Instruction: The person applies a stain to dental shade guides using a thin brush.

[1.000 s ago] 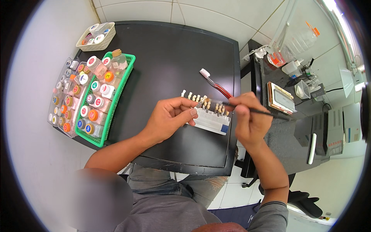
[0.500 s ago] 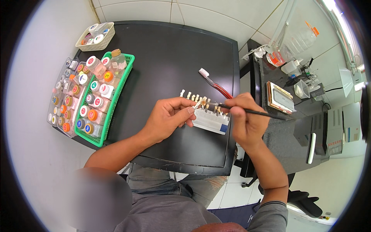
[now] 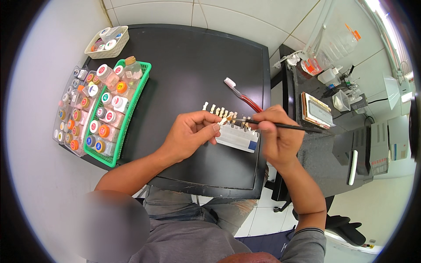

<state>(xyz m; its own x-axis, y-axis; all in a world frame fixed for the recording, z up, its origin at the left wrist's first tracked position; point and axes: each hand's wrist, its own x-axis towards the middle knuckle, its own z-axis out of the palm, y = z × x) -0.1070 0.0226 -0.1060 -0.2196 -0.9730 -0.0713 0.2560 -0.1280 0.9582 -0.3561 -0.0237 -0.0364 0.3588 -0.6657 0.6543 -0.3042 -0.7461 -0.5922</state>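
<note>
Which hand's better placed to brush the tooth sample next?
Right, likely: the right hand holds the brush, tip pointing at the tooth sample. The left hand is busy pinching that sample.

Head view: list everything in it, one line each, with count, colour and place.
Table: one, black, centre
Green basket: one, green, table's left side
Jars: many, mixed lid colours, in and left of the green basket
Small basket: one, cream, far left corner
Toothbrush: one, red, right of centre
Holder: one, pale grey with blue corner, between the hands
Brush: one, black, above the holder's right end
Counter: one, dark, right
Large bottle: one, clear, orange cap, counter's far end
Shirt: one, grey, lower edge
Left hand: one, bare, pinching a small cream piece
Right hand: one, bare, gripping the brush
</note>
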